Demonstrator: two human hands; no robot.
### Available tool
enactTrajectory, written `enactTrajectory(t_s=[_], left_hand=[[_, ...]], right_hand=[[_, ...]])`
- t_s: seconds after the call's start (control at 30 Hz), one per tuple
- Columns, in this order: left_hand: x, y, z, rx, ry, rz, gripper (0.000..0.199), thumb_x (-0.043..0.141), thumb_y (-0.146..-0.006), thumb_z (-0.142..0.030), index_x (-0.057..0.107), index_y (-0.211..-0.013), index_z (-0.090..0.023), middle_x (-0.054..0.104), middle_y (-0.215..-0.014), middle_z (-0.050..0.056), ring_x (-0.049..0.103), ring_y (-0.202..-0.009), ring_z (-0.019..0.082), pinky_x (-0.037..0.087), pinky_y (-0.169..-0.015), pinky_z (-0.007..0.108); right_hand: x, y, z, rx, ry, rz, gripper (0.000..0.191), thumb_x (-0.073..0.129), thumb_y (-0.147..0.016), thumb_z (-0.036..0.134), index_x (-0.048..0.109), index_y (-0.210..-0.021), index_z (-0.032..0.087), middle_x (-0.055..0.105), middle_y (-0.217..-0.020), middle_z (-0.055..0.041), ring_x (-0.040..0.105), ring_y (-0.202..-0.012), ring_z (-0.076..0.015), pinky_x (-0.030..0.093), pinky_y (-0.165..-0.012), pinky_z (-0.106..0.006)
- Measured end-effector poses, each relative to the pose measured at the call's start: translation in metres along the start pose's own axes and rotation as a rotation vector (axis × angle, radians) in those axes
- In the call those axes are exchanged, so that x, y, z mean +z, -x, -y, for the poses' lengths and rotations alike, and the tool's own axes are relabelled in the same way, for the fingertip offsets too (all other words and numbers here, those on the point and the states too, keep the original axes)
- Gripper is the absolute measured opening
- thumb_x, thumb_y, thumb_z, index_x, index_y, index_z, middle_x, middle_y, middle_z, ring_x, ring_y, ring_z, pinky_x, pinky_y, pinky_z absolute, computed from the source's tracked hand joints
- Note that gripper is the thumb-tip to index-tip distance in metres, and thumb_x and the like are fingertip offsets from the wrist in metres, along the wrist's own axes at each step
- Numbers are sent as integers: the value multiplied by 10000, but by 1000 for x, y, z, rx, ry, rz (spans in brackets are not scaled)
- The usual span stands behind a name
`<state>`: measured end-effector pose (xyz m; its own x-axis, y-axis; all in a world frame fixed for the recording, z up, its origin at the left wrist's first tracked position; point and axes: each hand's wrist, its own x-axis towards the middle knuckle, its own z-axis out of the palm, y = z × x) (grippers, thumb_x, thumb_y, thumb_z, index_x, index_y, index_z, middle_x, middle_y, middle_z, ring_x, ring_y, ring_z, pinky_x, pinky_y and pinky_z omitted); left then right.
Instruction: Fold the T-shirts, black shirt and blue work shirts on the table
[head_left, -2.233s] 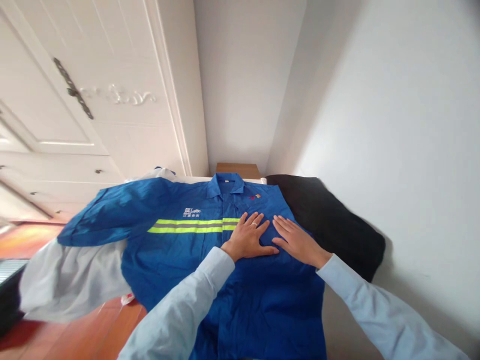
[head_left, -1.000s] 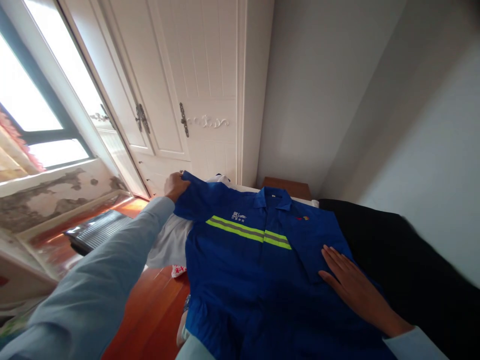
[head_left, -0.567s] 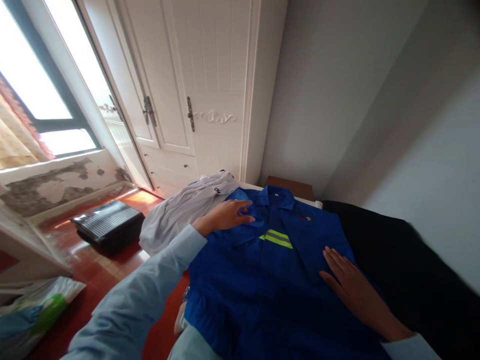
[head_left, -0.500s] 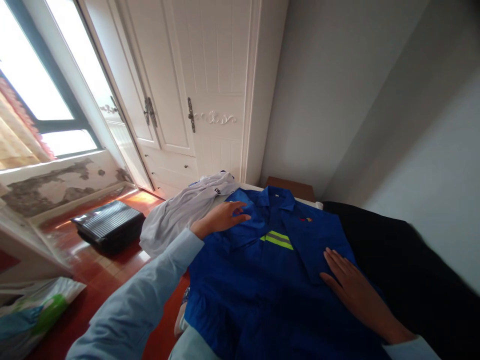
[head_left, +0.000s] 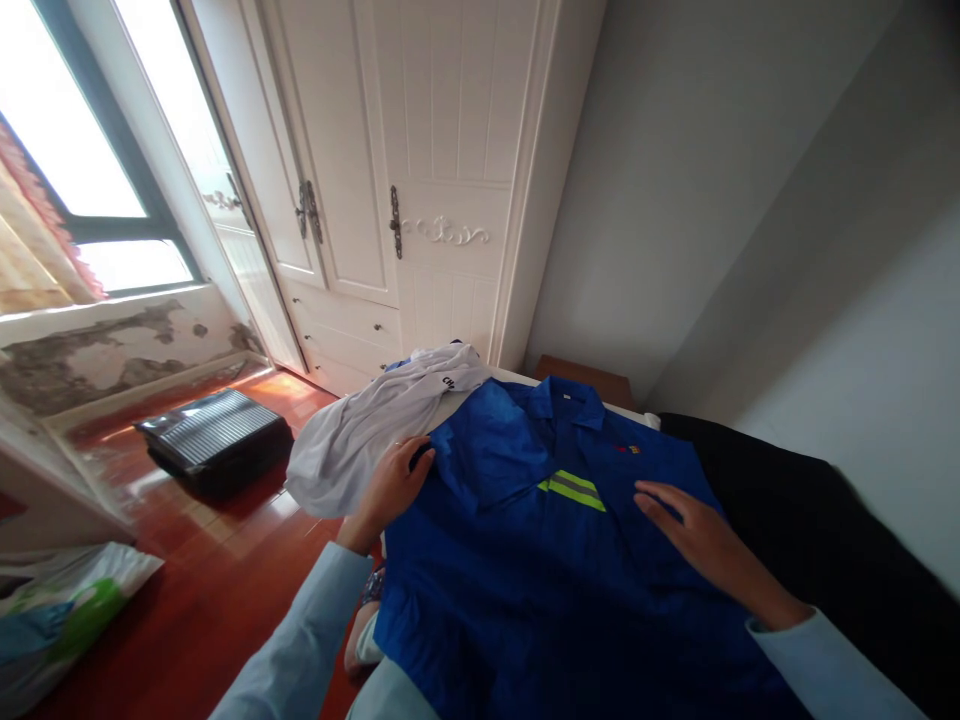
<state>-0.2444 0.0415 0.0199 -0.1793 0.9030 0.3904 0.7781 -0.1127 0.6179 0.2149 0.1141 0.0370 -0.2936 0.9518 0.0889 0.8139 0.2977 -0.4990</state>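
Note:
A blue work jacket [head_left: 487, 560] with a collar, a yellow-green and grey reflective stripe [head_left: 577, 490] and a small coloured chest mark lies spread in front of me. My left hand [head_left: 394, 488] is at its left edge near the shoulder, with thumb and forefinger slightly apart at the cloth; whether they touch it I cannot tell. Over the jacket's right chest, my right hand [head_left: 697, 540] has its fingers stretched out and holds nothing. A white garment [head_left: 360, 440] with dark lettering lies beyond my left hand.
Black cloth [head_left: 810, 530] lies to the right, beside the grey wall. Behind stand a white wardrobe [head_left: 450, 130] and a brown wooden piece [head_left: 585, 375]. On the red floor at left are a black ribbed case [head_left: 217, 440] and a plastic bag [head_left: 82, 610].
My left hand has moved left and down from above the jacket's shoulder to its left edge. My right hand has turned from lying flat on the chest. The view has shifted slightly.

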Motion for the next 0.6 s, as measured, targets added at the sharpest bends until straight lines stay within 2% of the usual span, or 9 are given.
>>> enactTrajectory(t_s=[0.07,0.17,0.27,0.33,0.43,0.53,0.6], left_hand=[[0,10,4,44,12,-9,455,491,-956,-467,642,-1278,-184,669,-1286,122,615,-1217,287,481,-1088,467],[3,19,12,138,7,-17,482,558,-904,-348,603,-1348,-165,633,-1349,127,583,-1273,289,463,-1120,487],[9,19,20,155,-10,-75,486,566,-865,-218,605,-1347,-166,619,-1363,123,585,-1264,278,476,-1111,477],[15,15,21,131,-31,-113,486,584,-855,-181,619,-1340,-171,634,-1330,120,598,-1227,281,493,-1086,476],[20,4,18,71,-86,-130,512,653,-832,-169,644,-1343,-192,669,-1234,111,615,-1147,298,520,-1021,486],[24,-6,14,35,-104,-124,493,672,-788,-91,717,-1258,-232,690,-1125,87,628,-1070,286,534,-968,468],[28,-8,15,61,-60,-142,454,660,-773,-42,767,-1156,-261,702,-1081,65,629,-1035,266,534,-951,449]], right_hand=[[1,-35,43,-85,-150,-17,684,463,-933,743,701,-1290,210,634,-1348,-112,600,-1274,-311,503,-1107,-469],[18,-102,105,-167,-361,12,554,542,-940,645,712,-1200,186,676,-1266,-109,637,-1206,-264,504,-1084,-404],[46,-173,148,-37,-434,119,417,619,-941,507,697,-1150,154,700,-1183,-98,675,-1073,-208,541,-958,-322],[64,-214,165,107,-417,155,357,693,-908,441,694,-1078,127,713,-1088,-99,673,-981,-176,536,-851,-253],[86,-259,177,227,-395,183,344,749,-872,409,675,-972,88,709,-948,-116,650,-796,-143,502,-684,-211],[101,-285,182,261,-425,246,344,789,-835,391,669,-898,75,682,-777,-88,588,-621,-111,460,-574,-201],[109,-297,184,245,-469,262,335,852,-759,323,675,-901,76,656,-691,-56,555,-568,-98,450,-550,-197]])
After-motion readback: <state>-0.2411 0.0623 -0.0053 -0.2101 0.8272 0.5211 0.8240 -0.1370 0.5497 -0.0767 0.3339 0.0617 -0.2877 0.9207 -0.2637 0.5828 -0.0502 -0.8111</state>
